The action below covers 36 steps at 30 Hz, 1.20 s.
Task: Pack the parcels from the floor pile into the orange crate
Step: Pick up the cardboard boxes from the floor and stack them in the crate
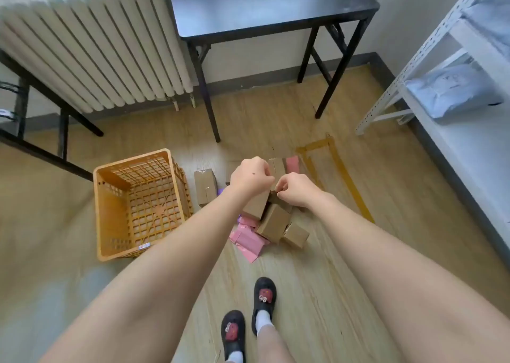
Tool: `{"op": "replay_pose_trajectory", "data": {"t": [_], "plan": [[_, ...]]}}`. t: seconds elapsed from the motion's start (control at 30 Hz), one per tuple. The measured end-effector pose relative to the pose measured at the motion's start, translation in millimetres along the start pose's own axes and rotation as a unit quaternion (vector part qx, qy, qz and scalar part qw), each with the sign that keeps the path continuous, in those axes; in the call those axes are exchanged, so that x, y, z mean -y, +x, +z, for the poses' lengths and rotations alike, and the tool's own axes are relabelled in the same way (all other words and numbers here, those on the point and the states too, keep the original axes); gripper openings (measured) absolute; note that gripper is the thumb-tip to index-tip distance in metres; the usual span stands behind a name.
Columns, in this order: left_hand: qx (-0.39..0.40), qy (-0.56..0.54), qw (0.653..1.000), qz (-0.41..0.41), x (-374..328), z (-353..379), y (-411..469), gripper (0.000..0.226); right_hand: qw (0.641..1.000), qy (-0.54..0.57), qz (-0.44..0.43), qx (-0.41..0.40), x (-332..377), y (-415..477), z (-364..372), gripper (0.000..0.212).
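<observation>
Okay so, step: grabbing stage, and probably the first parcel. The orange crate (100,210) shows only its bare mesh bottom, nothing packed yet.
Left hand (252,176): fingers curled over the top of a cardboard box (256,205) high on the pile, gripping it as far as I can see.
Right hand (296,190): curled up against that same box's corner, nearly knuckle to knuckle with the left. Honestly can't tell if it's pinching anything.
Pile: brown boxes leaning on each other with pink mailers (249,241) poking out underneath, on the floor just ahead of the shoes (263,299).
Stray box (205,186): stands on its own just beside the crate's right wall, between crate and pile.
Crate: on the floor left of the pile, open side up, near it but not touching.
Next move: my guess is lift straight up so the leaning boxes don't tumble, then swing left, clear the crate's right rim and set it down low inside.
Edges: that rim is the one to clear, and the stray box sits in the path, so go over it, not through.
Room: plenty of open floor on the near side. Black table legs (205,92) stand behind the pile, the radiator (96,45) is behind the crate, and the white shelf rack (386,108) is well off to the right. Yellow tape (317,147) on the floor beyond the pile is flat, no obstacle.
</observation>
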State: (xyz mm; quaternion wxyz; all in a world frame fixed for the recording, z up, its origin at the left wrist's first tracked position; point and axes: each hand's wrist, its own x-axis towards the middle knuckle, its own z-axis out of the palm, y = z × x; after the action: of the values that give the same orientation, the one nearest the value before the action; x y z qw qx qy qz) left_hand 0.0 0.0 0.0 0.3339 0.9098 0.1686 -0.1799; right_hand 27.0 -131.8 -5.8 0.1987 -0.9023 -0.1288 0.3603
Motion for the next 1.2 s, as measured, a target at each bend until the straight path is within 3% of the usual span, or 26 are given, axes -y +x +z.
{"op": "replay_pose_trajectory", "data": {"t": [0.33,0.5,0.7,0.93,1.07,1.2], "plan": [[0.005,0.005,0.999,-0.039,21,68,81,0.016,0.994,0.094,0.048,0.006,-60,95,42,0.016],[-0.039,0.0,0.998,-0.041,65,116,138,0.013,0.987,0.132,0.077,-0.051,-86,168,81,0.021],[-0.035,-0.093,0.994,-0.044,123,184,203,0.014,0.977,0.147,0.101,-0.117,-127,245,153,0.019],[0.022,-0.191,0.978,-0.075,155,263,280,0.048,0.97,0.164,0.101,-0.149,-193,330,213,0.059],[0.062,-0.192,0.977,-0.068,176,305,320,0.056,0.967,0.157,0.118,-0.159,-233,376,231,0.087],[0.092,-0.198,0.972,-0.082,198,341,351,0.064,0.955,0.195,0.142,-0.17,-262,410,242,0.103]]}}
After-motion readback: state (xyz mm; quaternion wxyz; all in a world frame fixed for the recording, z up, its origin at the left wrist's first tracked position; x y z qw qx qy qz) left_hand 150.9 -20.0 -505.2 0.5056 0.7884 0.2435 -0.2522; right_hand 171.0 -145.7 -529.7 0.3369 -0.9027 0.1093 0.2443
